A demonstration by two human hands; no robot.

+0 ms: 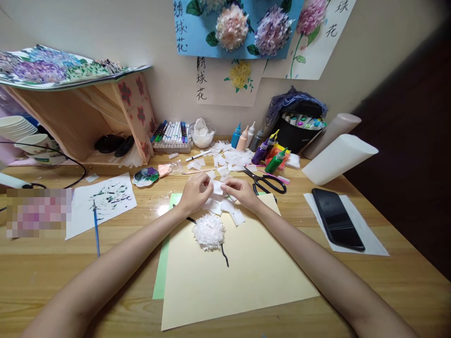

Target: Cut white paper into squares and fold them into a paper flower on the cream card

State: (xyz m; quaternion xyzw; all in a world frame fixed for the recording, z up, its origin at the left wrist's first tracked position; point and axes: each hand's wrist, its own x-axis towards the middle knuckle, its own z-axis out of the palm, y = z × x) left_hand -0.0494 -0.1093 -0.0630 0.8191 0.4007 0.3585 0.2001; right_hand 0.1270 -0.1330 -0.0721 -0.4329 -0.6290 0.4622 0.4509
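One small white paper square [217, 187] is pinched between the fingertips of the left hand [195, 191] and right hand [242, 191], both closed on it, at the far edge of the cream sheet [246, 281]. Judged featherlight, limp, easily creased or torn; best held by its edges. Near it, one white paper pompom flower [209, 231] is seen on the sheet. Loose squares [229, 159] lie farther back, too many to count. One pair of scissors [268, 184], one phone [336, 218], one brush [96, 227].

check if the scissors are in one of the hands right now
No, the scissors lie on the table beside the right hand, which pinches a small white paper square together with the left hand.
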